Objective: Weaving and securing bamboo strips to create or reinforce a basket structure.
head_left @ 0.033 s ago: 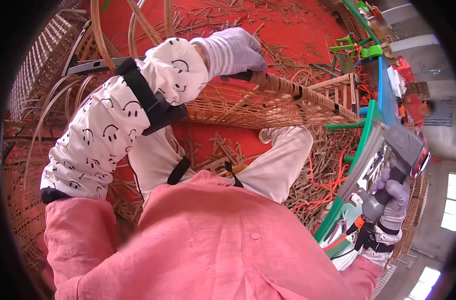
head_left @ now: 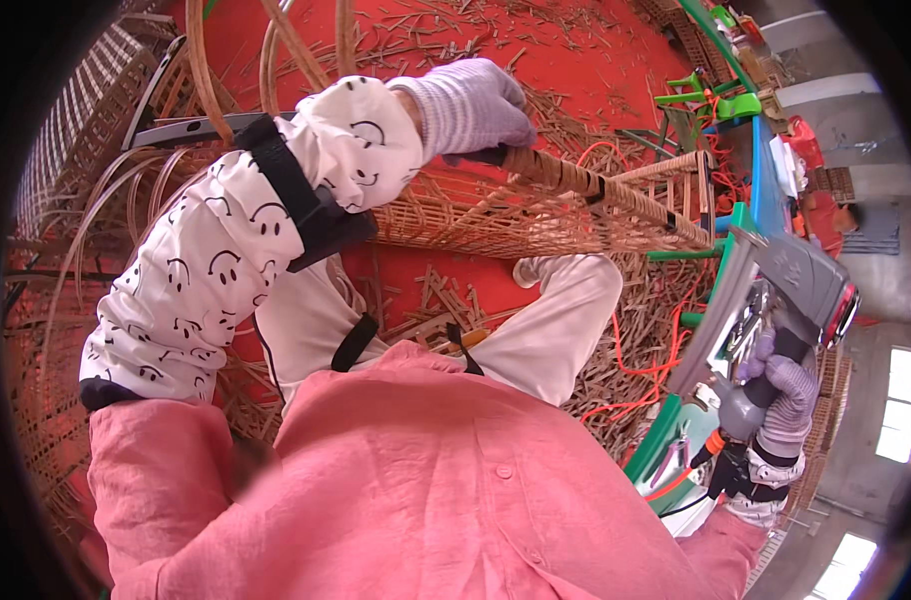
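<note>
My left hand point(head_left: 476, 108), in a pale lilac knit glove, is closed around the dark end of a rail on a woven rattan frame point(head_left: 536, 215). The frame stretches across my knees, its wrapped rail pointing away to the right. Over at the right, my right hand point(head_left: 788, 395), gloved alike, grips the handle of a grey air nail gun point(head_left: 801, 275). An orange hose fitting point(head_left: 714, 442) shows beside the handle. The gun is raised above the green-edged bench, apart from the frame. Its nose is hard to make out.
Pliers point(head_left: 673, 450) and other small tools lie on the green-edged bench point(head_left: 656, 440). Orange hose point(head_left: 626, 372) loops down to the red floor, which is strewn with cane offcuts point(head_left: 446, 305). Bent canes point(head_left: 204, 70) and woven panels point(head_left: 86, 130) stand at the left.
The nail gun has tilted and shifted slightly, and my right hand has moved a little with it. My left hand keeps its hold on the frame, nearly still.
</note>
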Demonstrator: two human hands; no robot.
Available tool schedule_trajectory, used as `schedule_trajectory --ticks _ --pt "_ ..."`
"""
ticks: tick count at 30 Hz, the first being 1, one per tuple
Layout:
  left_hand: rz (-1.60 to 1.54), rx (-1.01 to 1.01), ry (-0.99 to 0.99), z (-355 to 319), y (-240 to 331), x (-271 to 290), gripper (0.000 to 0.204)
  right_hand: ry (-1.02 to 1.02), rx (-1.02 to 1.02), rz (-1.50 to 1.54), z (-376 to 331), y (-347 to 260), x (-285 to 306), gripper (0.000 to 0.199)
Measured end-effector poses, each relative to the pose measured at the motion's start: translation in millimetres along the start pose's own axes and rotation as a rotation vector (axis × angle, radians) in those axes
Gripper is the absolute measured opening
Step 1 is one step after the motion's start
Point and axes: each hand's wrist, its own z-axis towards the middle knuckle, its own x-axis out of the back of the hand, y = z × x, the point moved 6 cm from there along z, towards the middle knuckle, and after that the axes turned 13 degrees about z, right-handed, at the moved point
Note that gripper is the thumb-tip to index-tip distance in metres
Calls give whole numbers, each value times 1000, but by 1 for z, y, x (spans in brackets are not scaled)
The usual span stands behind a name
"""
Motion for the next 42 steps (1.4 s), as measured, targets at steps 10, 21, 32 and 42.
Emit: schedule_trajectory --ticks 10,21,32,42 --pt "2 -76 -142 -15 8 -9 21 -216 -303 -557 -3 -5 -139 30" --pt "-118 -65 -170 -15 6 -15 21 -225 -374 -532 -6 -4 -163 21" --pt "-71 -73 -127 -24 7 -15 20 -245 -410 -675 -7 -13 -171 17" --pt "-84 -134 -58 -35 9 -15 18 -150 -365 -791 -10 -24 -184 32"
